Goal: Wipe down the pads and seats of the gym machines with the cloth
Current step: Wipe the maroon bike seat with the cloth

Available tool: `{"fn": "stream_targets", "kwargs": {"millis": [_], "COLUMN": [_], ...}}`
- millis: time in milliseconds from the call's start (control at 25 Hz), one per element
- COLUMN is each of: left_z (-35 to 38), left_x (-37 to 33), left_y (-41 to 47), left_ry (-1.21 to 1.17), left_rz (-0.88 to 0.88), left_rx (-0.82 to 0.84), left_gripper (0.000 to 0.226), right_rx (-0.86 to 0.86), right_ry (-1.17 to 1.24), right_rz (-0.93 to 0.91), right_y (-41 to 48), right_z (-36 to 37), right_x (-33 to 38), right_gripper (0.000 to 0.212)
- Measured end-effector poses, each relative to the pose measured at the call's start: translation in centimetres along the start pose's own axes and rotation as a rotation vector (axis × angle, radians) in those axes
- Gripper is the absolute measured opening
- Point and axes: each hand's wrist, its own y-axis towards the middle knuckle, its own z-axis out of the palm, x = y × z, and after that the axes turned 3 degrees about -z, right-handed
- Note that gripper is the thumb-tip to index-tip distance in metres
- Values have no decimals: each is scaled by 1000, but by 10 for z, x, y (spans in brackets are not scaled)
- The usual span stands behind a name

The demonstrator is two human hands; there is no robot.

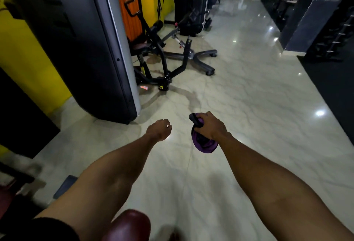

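Note:
My right hand point(209, 125) grips a bunched purple and black cloth point(203, 141) that hangs below the fist, out over the marble floor. Beside it, my left hand point(160, 128) is held out with its fingers loosely curled and nothing in it. A dark red padded roller point(127, 225) rises at the bottom edge, below my left forearm. Further ahead on the left stands a gym machine with a dark red seat point(141, 45) and a black roller pad point(158, 25).
A tall grey weight-stack housing point(92, 49) stands at the left against a yellow wall point(24, 53). The machine's base legs point(203, 62) spread onto the floor. Black matting and dumbbell racks point(333, 35) line the right. A wide glossy aisle point(249, 97) runs ahead.

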Motion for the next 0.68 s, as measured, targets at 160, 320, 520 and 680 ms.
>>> {"fn": "stream_targets", "kwargs": {"millis": [160,320,520,680], "left_z": [-21,-31,-49,-65], "left_x": [-23,-42,-74,-82], "left_y": [62,138,221,276], "left_ry": [-26,-41,-77,-116], "left_rz": [10,-34,-150,-285], "left_rx": [-26,-65,-117,-160], "left_gripper": [40,39,35,34], "right_rx": [-8,7,51,97], "right_ry": [-23,-54,-80,-93], "right_rz": [-36,-99,-224,-365], "right_y": [70,161,277,364], "right_z": [-29,-50,-82,-94], "right_x": [-16,-40,-63,-56], "right_gripper": [58,58,57,63]}}
